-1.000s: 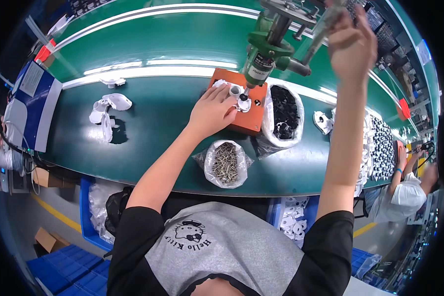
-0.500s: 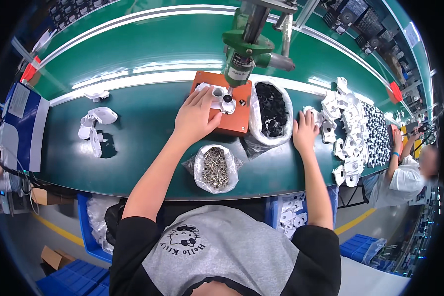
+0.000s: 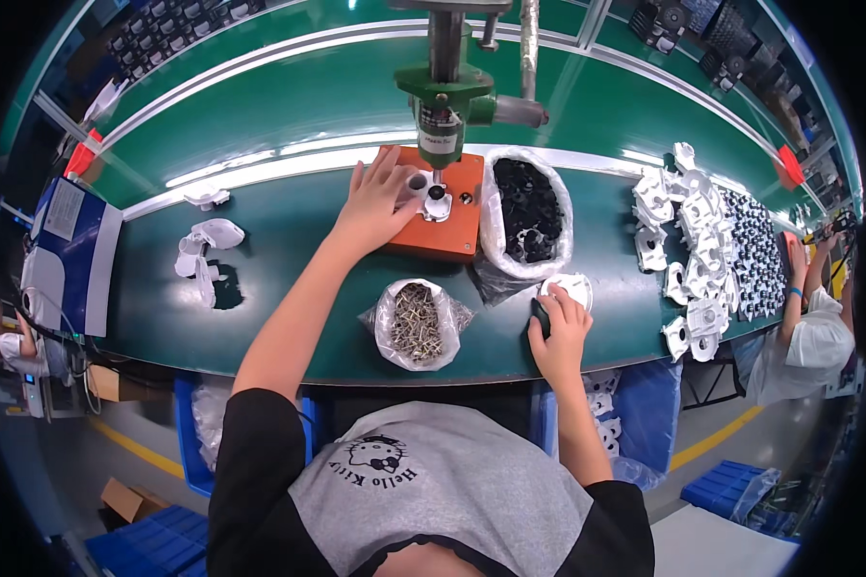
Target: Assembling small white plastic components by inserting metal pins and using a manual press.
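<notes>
My left hand lies over the left side of the orange fixture block, its fingers and thumb around a white plastic part seated there. A small black piece sits on that part, right under the tip of the green press. Nearer the table's front edge, my right hand is closed on another white plastic part, which has a rounded rim. A dark shape shows between thumb and fingers; I cannot tell whether it is a piece or a shadow.
A bag of black pieces stands right of the block, and a bag of metal screws in front. White parts pile at the right beside rows of black-and-white pieces. A few white parts lie left. Another person works far right.
My right hand has come from beside the white pile toward the table's front edge, bringing a white part with it. My left hand stays at the fixture. The view has shifted slightly.
</notes>
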Demonstrator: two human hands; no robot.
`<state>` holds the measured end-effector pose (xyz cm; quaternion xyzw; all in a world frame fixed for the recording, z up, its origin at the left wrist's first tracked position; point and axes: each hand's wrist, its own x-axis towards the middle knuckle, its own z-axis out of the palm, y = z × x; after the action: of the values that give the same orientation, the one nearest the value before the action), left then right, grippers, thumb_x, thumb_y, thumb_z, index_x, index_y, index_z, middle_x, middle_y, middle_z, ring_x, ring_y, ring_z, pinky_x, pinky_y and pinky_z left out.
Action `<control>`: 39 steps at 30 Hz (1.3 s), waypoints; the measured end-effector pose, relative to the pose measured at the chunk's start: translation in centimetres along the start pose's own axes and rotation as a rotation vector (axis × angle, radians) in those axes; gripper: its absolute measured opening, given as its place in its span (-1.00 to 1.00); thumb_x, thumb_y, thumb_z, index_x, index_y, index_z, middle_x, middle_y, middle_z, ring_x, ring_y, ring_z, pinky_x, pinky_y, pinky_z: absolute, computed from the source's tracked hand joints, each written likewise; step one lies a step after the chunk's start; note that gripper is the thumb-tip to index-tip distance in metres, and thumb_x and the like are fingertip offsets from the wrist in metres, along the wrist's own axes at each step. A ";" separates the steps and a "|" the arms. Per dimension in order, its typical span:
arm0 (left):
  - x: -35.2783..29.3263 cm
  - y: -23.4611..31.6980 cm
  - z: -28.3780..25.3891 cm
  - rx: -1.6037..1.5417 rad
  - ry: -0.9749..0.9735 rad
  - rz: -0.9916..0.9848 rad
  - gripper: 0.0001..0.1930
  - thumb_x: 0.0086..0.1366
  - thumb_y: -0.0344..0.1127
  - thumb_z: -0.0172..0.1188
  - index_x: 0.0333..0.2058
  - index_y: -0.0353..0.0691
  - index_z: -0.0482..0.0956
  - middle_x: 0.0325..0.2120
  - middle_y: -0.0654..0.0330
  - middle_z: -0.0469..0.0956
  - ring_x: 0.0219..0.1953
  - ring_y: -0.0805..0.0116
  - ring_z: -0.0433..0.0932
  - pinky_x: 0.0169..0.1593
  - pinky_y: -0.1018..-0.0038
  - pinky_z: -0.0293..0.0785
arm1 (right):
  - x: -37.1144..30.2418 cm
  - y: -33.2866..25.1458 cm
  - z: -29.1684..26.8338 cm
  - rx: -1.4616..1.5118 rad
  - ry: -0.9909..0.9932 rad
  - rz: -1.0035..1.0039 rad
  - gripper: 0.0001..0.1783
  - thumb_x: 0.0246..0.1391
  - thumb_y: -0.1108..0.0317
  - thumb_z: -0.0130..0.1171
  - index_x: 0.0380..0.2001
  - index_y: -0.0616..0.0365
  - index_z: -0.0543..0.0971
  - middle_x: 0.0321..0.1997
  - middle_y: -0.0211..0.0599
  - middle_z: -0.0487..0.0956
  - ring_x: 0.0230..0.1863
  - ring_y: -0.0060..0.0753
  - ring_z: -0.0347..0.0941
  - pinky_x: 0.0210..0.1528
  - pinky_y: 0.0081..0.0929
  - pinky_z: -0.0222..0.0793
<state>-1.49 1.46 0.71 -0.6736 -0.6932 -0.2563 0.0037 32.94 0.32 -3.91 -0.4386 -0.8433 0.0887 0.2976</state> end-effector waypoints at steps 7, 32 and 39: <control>2.9 1.5 -3.4 0.083 -0.205 0.034 -0.45 0.08 -0.02 0.19 0.01 -0.12 0.34 -0.02 0.09 0.40 0.19 0.14 0.27 0.39 0.09 -0.27 | 0.2 0.7 0.3 0.118 0.003 0.035 -0.66 -0.17 0.44 0.18 -0.21 0.13 0.54 0.08 -0.28 0.45 0.08 -0.20 0.31 0.14 -0.25 0.05; -1.6 -12.1 -4.2 -0.286 0.360 -0.426 -0.35 0.11 -0.27 0.25 0.15 -0.36 0.22 0.10 -0.19 0.33 0.15 -0.08 0.33 0.19 0.27 0.25 | -0.3 1.4 0.3 0.350 0.041 0.133 -0.71 -0.08 0.52 0.14 -0.20 0.16 0.54 0.09 -0.22 0.47 0.16 -0.14 0.28 0.22 -0.25 0.02; -15.2 -16.8 -10.1 0.548 0.461 -0.659 -0.39 -0.02 -0.32 0.33 0.05 -0.23 0.37 0.03 -0.12 0.37 0.10 -0.13 0.33 0.09 0.15 0.33 | 0.5 3.1 -1.8 0.200 0.103 0.062 -0.48 -0.22 0.48 0.18 -0.04 0.13 0.48 0.35 -0.08 0.18 0.34 0.09 0.05 0.31 -0.10 -0.09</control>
<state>-19.21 -15.73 -1.74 -0.3184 -0.8927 -0.1943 0.2529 35.88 2.33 -3.53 -0.4366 -0.7998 0.1587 0.3800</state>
